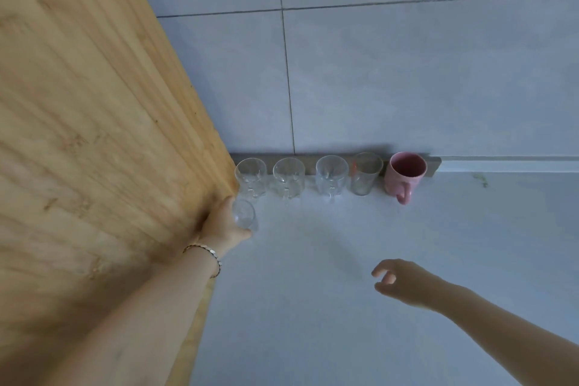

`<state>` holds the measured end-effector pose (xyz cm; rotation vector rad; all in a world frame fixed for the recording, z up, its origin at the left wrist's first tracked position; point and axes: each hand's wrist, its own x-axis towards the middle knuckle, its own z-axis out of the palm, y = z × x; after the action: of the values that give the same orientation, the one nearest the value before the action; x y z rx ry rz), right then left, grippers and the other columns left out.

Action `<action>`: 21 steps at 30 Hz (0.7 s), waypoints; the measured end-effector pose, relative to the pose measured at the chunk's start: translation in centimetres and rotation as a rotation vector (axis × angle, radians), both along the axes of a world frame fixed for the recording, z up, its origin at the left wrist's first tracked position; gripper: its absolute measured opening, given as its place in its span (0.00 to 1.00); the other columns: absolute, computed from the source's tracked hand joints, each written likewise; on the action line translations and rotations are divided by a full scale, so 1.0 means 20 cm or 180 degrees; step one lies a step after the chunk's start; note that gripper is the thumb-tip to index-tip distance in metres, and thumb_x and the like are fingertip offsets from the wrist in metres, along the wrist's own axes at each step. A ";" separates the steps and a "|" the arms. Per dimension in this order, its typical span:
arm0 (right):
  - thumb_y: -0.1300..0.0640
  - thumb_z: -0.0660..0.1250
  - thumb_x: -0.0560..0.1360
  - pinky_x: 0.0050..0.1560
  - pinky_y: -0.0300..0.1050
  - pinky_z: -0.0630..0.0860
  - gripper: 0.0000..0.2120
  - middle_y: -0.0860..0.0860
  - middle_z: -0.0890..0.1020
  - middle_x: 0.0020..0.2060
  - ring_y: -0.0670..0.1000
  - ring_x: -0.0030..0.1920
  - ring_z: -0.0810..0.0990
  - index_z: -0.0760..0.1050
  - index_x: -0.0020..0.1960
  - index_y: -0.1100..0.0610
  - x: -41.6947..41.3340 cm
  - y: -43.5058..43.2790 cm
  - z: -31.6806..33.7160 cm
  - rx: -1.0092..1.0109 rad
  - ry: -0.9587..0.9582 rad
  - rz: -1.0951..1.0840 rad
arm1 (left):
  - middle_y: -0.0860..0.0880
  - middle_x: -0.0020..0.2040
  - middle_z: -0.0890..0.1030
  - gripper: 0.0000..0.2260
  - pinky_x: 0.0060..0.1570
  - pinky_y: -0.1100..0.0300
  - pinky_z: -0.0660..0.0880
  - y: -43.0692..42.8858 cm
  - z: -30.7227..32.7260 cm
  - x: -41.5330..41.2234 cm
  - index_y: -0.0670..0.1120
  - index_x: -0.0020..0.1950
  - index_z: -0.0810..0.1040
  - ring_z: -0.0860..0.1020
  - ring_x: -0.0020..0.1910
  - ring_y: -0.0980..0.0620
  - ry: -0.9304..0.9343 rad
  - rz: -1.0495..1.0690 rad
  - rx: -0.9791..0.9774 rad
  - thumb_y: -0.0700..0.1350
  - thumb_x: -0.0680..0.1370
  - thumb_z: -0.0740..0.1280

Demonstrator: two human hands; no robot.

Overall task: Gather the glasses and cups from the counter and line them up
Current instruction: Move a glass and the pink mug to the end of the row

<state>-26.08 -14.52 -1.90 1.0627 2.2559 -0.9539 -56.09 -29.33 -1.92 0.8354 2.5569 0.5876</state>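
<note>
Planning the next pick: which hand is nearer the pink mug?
Right. The right hand hovers in front of the pink mug; the left hand holds a small glass at the row's opposite end, by the wooden panel.

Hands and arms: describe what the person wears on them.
No sleeves or gloves show on either side. The left hand has a thin chain bracelet at its wrist, with pale metallic and dark links. The right hand and its wrist carry nothing visible: no watch, band or ring.
</note>
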 end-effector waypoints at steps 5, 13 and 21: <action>0.50 0.62 0.77 0.51 0.36 0.68 0.15 0.46 0.77 0.51 0.46 0.48 0.75 0.73 0.63 0.49 0.00 -0.07 0.01 0.0027 0.0006 -0.0091 | 0.41 0.58 0.74 0.28 0.52 0.58 0.70 -0.02 -0.03 -0.02 0.41 0.60 0.72 0.74 0.58 0.43 -0.0034 -0.0196 -0.0002 0.40 0.62 0.76; 0.51 0.60 0.78 0.59 0.40 0.70 0.17 0.48 0.79 0.60 0.48 0.59 0.76 0.70 0.66 0.50 0.08 -0.11 0.06 0.0123 -0.0238 -0.0065 | 0.42 0.69 0.66 0.37 0.63 0.50 0.70 -0.01 0.02 0.05 0.42 0.71 0.61 0.67 0.68 0.41 0.0630 -0.0477 -0.1215 0.56 0.69 0.70; 0.50 0.59 0.78 0.65 0.46 0.67 0.20 0.50 0.74 0.65 0.51 0.67 0.71 0.66 0.69 0.52 0.50 0.01 0.12 0.0322 -0.0632 -0.0338 | 0.46 0.64 0.74 0.16 0.60 0.55 0.70 0.40 0.21 0.64 0.45 0.62 0.71 0.73 0.64 0.45 0.0635 -0.1975 -0.1411 0.52 0.78 0.59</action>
<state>-15.99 -14.27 0.43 1.2733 2.1211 -0.7456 -43.39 -21.34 2.26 1.4653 2.2583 -0.2511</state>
